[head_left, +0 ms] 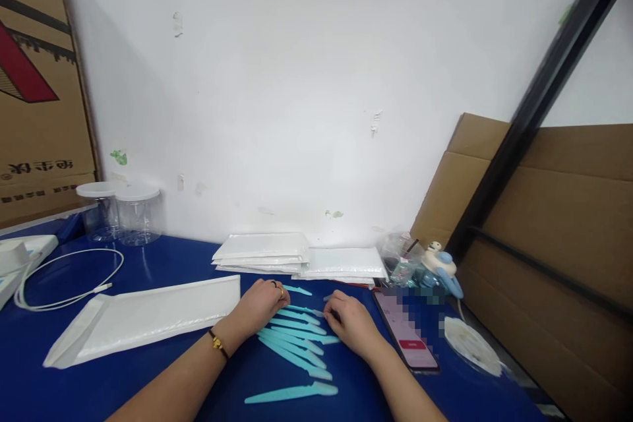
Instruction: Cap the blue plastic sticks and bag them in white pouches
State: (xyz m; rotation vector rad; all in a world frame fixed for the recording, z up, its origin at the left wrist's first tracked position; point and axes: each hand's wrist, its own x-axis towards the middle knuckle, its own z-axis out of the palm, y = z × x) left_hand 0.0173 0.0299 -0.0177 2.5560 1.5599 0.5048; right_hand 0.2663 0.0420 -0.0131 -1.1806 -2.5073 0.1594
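Note:
Several teal eyebrow razors [291, 343] lie fanned out on the blue table, with clear covers at their blade ends. My left hand [262, 306] is closed, its fingertips pinching the handle end of one eyebrow razor [302, 310] at the upper part of the fan. At that razor's blade end, my right hand [352, 321] has its thumb and fingers pinched on the clear tip; the exact contact is partly hidden. A single razor [291, 394] lies apart, nearer to me. Another razor [298, 290] sits just beyond my left fingers.
A white padded mailer [163, 320] lies flat at left, and more mailers [262, 250] are stacked by the wall. A phone [405, 336] is right of my right hand. Lidded clear jars [138, 214], a white cable [69, 306] and cardboard [558, 264] stand around the edges.

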